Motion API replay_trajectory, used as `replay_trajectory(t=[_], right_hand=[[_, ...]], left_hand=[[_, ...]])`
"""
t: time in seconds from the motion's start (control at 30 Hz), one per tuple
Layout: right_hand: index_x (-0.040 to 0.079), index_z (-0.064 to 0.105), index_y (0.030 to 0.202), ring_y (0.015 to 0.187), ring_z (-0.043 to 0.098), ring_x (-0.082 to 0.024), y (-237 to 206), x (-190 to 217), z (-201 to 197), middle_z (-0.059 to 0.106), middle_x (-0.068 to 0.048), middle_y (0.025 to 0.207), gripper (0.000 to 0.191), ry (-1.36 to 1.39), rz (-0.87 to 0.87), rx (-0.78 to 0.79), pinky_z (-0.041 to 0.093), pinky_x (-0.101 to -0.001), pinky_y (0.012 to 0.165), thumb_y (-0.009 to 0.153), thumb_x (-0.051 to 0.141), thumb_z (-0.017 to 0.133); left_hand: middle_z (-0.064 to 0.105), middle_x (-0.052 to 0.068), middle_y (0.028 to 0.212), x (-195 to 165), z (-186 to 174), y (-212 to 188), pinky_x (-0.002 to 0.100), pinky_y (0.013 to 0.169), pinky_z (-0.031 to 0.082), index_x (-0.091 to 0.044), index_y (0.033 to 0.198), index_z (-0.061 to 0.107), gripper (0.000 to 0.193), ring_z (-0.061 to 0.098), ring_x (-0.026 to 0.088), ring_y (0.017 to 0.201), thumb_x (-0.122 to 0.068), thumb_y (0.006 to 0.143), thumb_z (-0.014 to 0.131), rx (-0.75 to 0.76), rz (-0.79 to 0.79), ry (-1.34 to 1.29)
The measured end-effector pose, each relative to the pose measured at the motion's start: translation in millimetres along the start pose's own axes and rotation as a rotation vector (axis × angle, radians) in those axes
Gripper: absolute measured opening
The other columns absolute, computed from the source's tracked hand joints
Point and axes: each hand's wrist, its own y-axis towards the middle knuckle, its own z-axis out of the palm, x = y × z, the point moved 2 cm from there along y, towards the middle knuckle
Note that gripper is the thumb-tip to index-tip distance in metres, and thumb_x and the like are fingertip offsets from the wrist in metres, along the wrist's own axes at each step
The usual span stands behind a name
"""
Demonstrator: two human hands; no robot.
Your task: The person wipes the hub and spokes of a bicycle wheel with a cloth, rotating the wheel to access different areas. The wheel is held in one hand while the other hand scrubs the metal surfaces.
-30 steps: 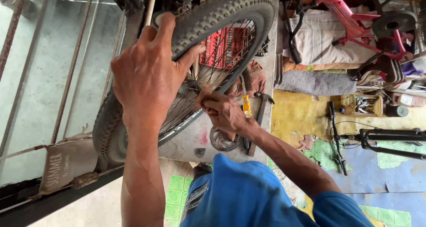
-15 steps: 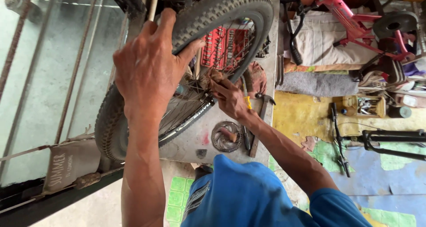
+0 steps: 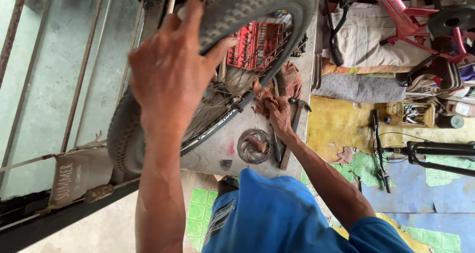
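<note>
A bicycle wheel (image 3: 148, 134) with a knobby black tyre stands upright on a grey surface (image 3: 217, 154), leaning toward a glass panel with metal bars (image 3: 59, 84). The left hand (image 3: 170, 70) grips the top of the tyre, its fingers (image 3: 190, 15) curled over the tread and clamped on it. Just beyond those fingers, seen through the spokes, lies a red tool tray (image 3: 257, 42). The right hand (image 3: 274, 109) reaches in beside the spokes, fingers closed on a reddish-brown rag (image 3: 264, 99). Just beside that hand lies a hammer (image 3: 296, 124), and nearer the person a round brake disc (image 3: 255, 145) rests flat on the surface. Well off to the right stands a pink bicycle frame (image 3: 396, 5).
</note>
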Motion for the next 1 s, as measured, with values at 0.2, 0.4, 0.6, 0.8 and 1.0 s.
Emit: replay_trajectory(t=[0.2,0.4,0.6,0.8,1.0], right_hand=[[-0.001,0.068,0.101,0.061,0.056,-0.011,-25.4,-3.0,8.2,0.064,-0.004,0.073,0.026,-0.059,0.166,0.045,0.046,-0.0274,0.054,0.095,0.021,0.056],[-0.001,0.072,0.104,0.068,0.051,-0.013,-40.9,-8.7,-1.2,0.061,-0.006,0.072,0.028,-0.369,0.091,0.056,0.045,-0.0308,0.061,0.099,0.025,0.062],[0.004,0.065,0.125,0.09,0.069,-0.014,-49.3,-0.6,-13.9,0.074,-0.005,0.102,0.027,-0.286,-0.051,0.175,0.057,-0.0295,0.079,0.103,0.017,0.055],[0.004,0.067,0.126,0.077,0.066,-0.016,-62.9,11.8,-33.6,0.073,-0.011,0.09,0.032,-0.49,0.095,0.015,0.055,-0.031,0.07,0.099,0.02,0.063],[0.004,0.073,0.121,0.078,0.064,-0.013,-84.5,13.9,-36.7,0.075,-0.011,0.089,0.03,-0.415,0.009,-0.025,0.053,-0.0293,0.068,0.097,0.021,0.065]], left_hand=[[0.072,0.012,0.09,-33.1,10.4,2.0,0.038,0.048,0.055,-0.013,0.131,0.058,0.073,0.073,0.027,0.068,-0.072,0.09,0.071,-0.021,0.032,0.09],[0.071,0.014,0.1,-69.6,19.5,-7.2,0.038,0.054,0.058,-0.007,0.135,0.055,0.074,0.074,0.03,0.08,-0.063,0.091,0.072,0.012,0.041,0.007],[0.072,0.014,0.1,-48.6,10.5,8.8,0.037,0.049,0.057,-0.011,0.13,0.057,0.07,0.073,0.027,0.071,-0.064,0.086,0.073,-0.057,0.053,0.026],[0.075,0.007,0.094,57.7,-12.0,11.7,0.037,0.054,0.057,-0.009,0.123,0.063,0.058,0.072,0.019,0.066,-0.06,0.095,0.072,0.084,-0.073,-0.113],[0.077,0.006,0.094,139.8,-12.9,5.5,0.043,0.07,0.058,-0.008,0.126,0.066,0.059,0.074,0.019,0.072,-0.056,0.093,0.076,-0.017,-0.049,-0.208]])
